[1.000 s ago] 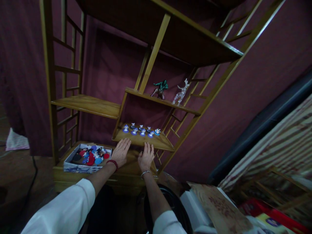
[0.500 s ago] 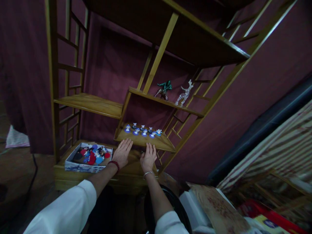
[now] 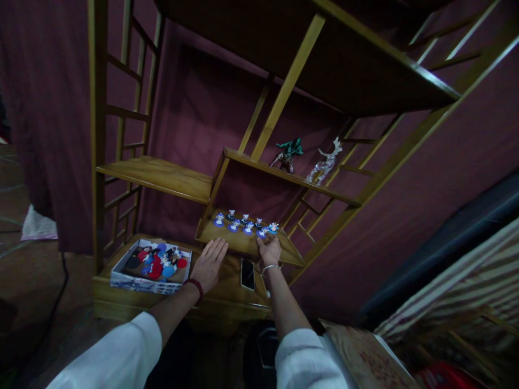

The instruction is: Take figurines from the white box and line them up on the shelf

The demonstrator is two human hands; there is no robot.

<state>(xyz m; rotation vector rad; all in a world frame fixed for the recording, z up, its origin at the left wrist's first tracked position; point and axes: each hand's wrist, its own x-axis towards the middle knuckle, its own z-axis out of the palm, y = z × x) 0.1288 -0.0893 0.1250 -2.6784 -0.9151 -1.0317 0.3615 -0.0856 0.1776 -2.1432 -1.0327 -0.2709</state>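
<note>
Several small figurines (image 3: 248, 228) stand in two rows on the low wooden shelf (image 3: 290, 251), purple-based ones in front and darker ones behind. A figurine on a light blue base (image 3: 273, 228) is at the right end. My right hand (image 3: 271, 252) is over the shelf's front edge, its fingertips just below the right-end figurines; I cannot tell whether they touch. Its thumb and fingers look apart, with nothing seen in them. My left hand (image 3: 208, 266) is stretched out flat, fingertips near the shelf's front edge at the left, holding nothing.
An open box (image 3: 151, 286) of mixed figurines stands on the cabinet base at the left. A phone (image 3: 247, 274) lies on the base between my hands. Above, a green-caped figure (image 3: 288, 154) and a clear deer ornament (image 3: 325, 163) stand on a shelf. Cartons (image 3: 365, 351) are at lower right.
My right hand has moved right and forward, up to the right-end figurines, uncovering the phone. My left hand stays near the shelf edge. The view has shifted slightly.
</note>
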